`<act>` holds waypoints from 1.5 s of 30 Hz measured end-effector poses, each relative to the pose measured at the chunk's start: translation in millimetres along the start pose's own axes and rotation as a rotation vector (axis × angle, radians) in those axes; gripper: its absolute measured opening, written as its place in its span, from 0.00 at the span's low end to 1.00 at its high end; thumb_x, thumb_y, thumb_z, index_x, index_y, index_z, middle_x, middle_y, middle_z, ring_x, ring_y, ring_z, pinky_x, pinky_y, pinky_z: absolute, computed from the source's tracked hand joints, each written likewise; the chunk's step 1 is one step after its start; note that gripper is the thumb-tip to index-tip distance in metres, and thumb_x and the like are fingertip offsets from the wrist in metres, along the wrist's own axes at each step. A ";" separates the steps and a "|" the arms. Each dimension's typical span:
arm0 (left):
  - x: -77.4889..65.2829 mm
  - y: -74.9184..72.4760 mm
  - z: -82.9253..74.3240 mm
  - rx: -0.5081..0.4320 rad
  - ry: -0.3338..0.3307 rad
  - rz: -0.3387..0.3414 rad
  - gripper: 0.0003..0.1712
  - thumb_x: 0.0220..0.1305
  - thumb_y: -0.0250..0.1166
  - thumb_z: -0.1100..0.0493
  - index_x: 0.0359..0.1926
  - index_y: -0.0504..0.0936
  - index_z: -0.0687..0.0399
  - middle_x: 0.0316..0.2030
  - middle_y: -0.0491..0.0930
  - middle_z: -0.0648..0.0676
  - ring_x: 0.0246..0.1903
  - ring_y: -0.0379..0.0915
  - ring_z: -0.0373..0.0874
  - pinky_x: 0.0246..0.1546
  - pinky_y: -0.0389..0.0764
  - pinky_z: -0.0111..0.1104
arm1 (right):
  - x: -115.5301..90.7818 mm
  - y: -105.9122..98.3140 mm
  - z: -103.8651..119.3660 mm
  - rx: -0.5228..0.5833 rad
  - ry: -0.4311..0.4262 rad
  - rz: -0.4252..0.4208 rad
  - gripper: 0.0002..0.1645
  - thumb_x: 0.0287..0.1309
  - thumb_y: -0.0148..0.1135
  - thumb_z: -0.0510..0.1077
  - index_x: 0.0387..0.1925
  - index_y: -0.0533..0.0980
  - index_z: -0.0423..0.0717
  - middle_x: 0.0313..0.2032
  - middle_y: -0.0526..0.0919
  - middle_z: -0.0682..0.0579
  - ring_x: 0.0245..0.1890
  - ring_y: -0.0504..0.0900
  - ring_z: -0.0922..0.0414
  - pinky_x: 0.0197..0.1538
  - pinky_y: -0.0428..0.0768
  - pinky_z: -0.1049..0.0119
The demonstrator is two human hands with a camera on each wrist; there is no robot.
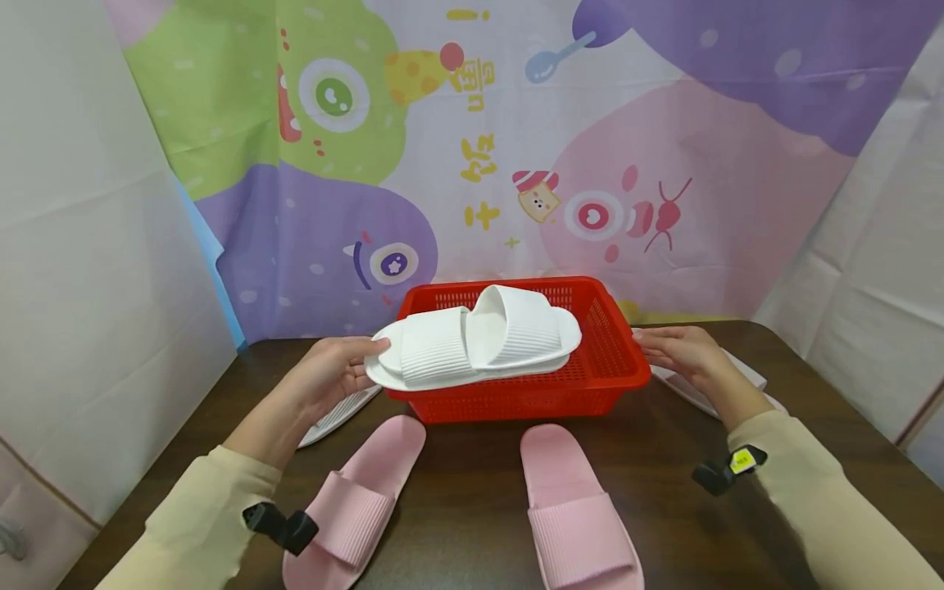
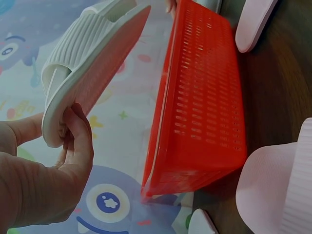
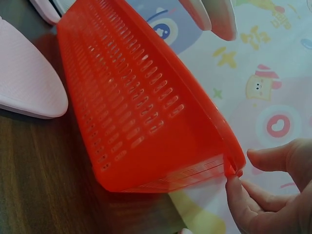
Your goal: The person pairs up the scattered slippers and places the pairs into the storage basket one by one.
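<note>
A pair of white slippers (image 1: 435,348), overlapped sole to sole, is held up in front of the basket's opening. My left hand (image 1: 328,377) grips them at one end, thumb on top and fingers curled beneath, as the left wrist view shows. The red plastic basket (image 1: 516,403) stands on the table with perforated walls. At its right rim is my right hand (image 1: 686,352); in the right wrist view the fingertips (image 3: 234,184) pinch the rim corner from below, with the thumb close at its other side.
Two pink slippers, one at left (image 1: 354,512) and one at right (image 1: 578,524), lie on the dark wooden table (image 1: 472,508) before the basket. A white slipper (image 1: 342,416) lies partly hidden under my left hand, another (image 1: 745,373) behind my right. A cartoon-printed cloth (image 1: 472,238) hangs behind.
</note>
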State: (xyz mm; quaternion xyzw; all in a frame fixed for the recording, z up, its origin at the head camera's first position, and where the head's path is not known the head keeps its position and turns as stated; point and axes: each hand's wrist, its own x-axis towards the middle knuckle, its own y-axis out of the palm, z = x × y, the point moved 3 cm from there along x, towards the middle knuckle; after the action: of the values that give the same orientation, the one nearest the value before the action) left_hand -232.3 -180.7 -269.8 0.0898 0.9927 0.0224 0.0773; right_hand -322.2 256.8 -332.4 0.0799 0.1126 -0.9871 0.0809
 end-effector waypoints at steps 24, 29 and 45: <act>7.8 -4.6 -2.3 0.084 -0.033 -0.034 0.31 0.67 0.57 0.60 0.64 0.61 0.77 0.33 0.80 0.46 0.34 0.81 0.34 0.40 0.84 0.25 | 5.5 2.9 -2.6 -0.025 0.131 0.028 0.42 0.63 0.59 0.52 0.69 0.57 0.33 0.30 0.81 0.67 0.32 0.83 0.70 0.46 0.83 0.73; 10.8 -2.3 -2.8 0.076 -0.027 -0.025 0.30 0.67 0.56 0.60 0.62 0.61 0.77 0.32 0.80 0.45 0.33 0.80 0.34 0.39 0.83 0.24 | 6.7 2.8 -2.7 0.018 0.135 0.055 0.42 0.63 0.59 0.50 0.70 0.56 0.31 0.28 0.82 0.67 0.32 0.83 0.69 0.45 0.84 0.72; 28.0 0.0 -11.4 0.091 -0.032 0.007 0.27 0.67 0.56 0.60 0.60 0.63 0.75 0.30 0.80 0.45 0.32 0.80 0.33 0.39 0.83 0.24 | 4.5 4.2 -4.4 0.116 0.161 0.068 0.39 0.63 0.59 0.49 0.69 0.59 0.34 0.27 0.83 0.65 0.32 0.84 0.66 0.42 0.84 0.72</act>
State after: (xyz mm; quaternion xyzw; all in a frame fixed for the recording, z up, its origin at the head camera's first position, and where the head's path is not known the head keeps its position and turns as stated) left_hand -261.3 -176.0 -262.7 0.0970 0.9910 -0.0238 0.0890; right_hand -325.2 253.1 -338.4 0.1674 0.0588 -0.9790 0.1002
